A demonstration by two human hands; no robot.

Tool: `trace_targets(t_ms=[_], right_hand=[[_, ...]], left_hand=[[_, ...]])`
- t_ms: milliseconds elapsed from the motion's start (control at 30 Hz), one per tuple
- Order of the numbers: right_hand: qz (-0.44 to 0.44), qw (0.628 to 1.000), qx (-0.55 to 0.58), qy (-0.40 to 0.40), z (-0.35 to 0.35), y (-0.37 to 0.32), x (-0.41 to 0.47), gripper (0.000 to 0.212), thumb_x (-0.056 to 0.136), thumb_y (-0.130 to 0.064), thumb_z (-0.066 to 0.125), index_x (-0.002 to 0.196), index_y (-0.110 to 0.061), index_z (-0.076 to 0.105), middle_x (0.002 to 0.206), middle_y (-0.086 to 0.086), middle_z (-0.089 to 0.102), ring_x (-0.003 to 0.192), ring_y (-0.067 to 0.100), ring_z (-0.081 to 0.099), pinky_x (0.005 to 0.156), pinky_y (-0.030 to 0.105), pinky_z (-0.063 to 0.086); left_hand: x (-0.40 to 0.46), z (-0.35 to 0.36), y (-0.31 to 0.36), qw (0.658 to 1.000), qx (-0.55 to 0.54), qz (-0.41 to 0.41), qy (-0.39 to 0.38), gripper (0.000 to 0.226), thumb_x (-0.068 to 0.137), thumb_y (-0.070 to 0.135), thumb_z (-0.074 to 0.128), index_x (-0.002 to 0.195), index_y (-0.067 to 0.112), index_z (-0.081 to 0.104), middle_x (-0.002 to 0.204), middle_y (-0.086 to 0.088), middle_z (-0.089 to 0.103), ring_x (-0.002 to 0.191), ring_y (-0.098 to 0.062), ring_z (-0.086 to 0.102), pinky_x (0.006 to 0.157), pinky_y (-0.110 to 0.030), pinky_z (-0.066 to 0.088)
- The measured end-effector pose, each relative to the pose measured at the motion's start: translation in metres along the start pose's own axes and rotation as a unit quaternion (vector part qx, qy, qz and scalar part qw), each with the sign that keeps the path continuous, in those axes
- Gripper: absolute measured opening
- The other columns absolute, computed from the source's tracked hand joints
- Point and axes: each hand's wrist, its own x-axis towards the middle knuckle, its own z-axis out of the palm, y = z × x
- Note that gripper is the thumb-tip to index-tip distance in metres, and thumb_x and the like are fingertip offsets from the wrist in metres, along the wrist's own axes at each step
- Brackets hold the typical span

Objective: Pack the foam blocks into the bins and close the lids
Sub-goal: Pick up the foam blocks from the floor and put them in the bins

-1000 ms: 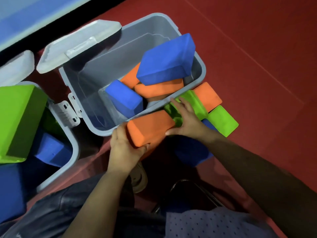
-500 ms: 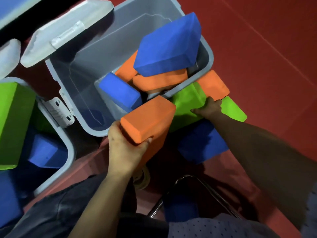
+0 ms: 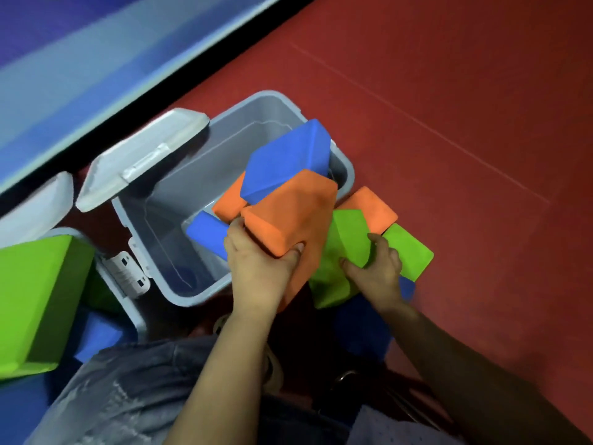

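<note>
A: Where is the orange block (image 3: pixel 288 213)?

B: Over the near right corner of the grey bin (image 3: pixel 192 194), tilted. The left hand (image 3: pixel 256 268) has its grip wrapped round the block's near end, thumb and fingers curled on it.

A: And the other hand?

B: The right hand (image 3: pixel 378 271) grips a green block (image 3: pixel 346 239) just outside the bin's wall, fingers curled over its edge.

A: What is in the bin?

B: I count three: a large blue block (image 3: pixel 285 162) leaning at the far right, an orange one (image 3: pixel 229 200) under it, and a smaller blue one (image 3: pixel 205 232) lower down. Its white lid (image 3: pixel 141 159) stands open at the far left.

A: On the floor (image 3: pixel 465 155)?

B: Beside the bin, one more orange block (image 3: pixel 369 207), a second green block (image 3: pixel 407 252), and a blue one (image 3: pixel 362 329) under the right wrist.

A: Another container?

B: A second bin (image 3: pixel 128 303) at the left, holding a big green block (image 3: pixel 35 300) and at least one blue block (image 3: pixel 96 338).
</note>
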Motion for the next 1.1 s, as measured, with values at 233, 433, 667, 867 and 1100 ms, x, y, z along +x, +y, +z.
trace_targets(t_ms=[233, 433, 667, 867, 1100], right_hand=[[-0.094, 0.991, 0.075, 0.059, -0.08, -0.044, -0.044, 0.079, 0.059, -0.039, 0.08, 0.13, -0.027, 0.049, 0.119, 0.012, 0.046, 0.115, 0.032, 0.043, 0.102, 0.035, 0.032], [-0.193, 0.962, 0.163, 0.104, -0.106, -0.104, -0.07, 0.08, 0.055, -0.053, 0.07, 0.127, -0.024, 0.051, 0.119, 0.009, 0.052, 0.114, 0.025, 0.046, 0.102, 0.038, 0.036], [-0.252, 0.954, 0.114, -0.114, -0.04, -0.195, -0.074, 0.079, 0.078, -0.04, 0.072, 0.143, -0.013, 0.034, 0.134, 0.016, 0.038, 0.128, 0.028, 0.039, 0.105, 0.025, 0.026], [-0.229, 0.94, -0.021, -0.251, -0.021, -0.186, -0.073, 0.077, 0.088, -0.037, 0.062, 0.149, -0.016, 0.021, 0.143, 0.015, 0.029, 0.133, 0.027, 0.036, 0.106, 0.024, 0.028], [-0.155, 0.971, -0.061, -0.169, -0.064, -0.133, -0.064, 0.073, 0.087, -0.034, 0.062, 0.147, -0.011, 0.027, 0.137, 0.022, 0.039, 0.13, 0.03, 0.039, 0.102, 0.025, 0.032]], left_hand=[[-0.017, -0.031, 0.03, 0.994, -0.066, 0.011, 0.086, 0.091, 0.055, 0.034, 0.088, 0.126, 0.015, 0.036, 0.126, -0.007, 0.047, 0.114, -0.023, 0.053, 0.101, -0.045, 0.044], [-0.034, -0.086, 0.046, 0.965, -0.104, 0.03, 0.239, 0.096, 0.052, 0.038, 0.088, 0.127, 0.008, 0.036, 0.129, -0.013, 0.045, 0.119, -0.027, 0.048, 0.104, -0.042, 0.04], [-0.012, -0.116, 0.051, 0.977, -0.015, 0.051, 0.206, 0.094, 0.061, 0.024, 0.089, 0.134, -0.003, 0.035, 0.135, -0.022, 0.037, 0.127, -0.033, 0.034, 0.103, -0.031, 0.03], [-0.014, -0.107, 0.039, 1.0, 0.014, 0.011, 0.022, 0.068, 0.078, 0.029, 0.076, 0.132, 0.005, 0.044, 0.133, -0.015, 0.046, 0.118, -0.029, 0.05, 0.098, -0.045, 0.045], [-0.026, -0.1, 0.055, 0.995, 0.03, 0.061, -0.071, 0.05, 0.083, 0.026, 0.072, 0.124, 0.01, 0.048, 0.118, -0.004, 0.051, 0.093, -0.017, 0.055, 0.079, -0.027, 0.042]])
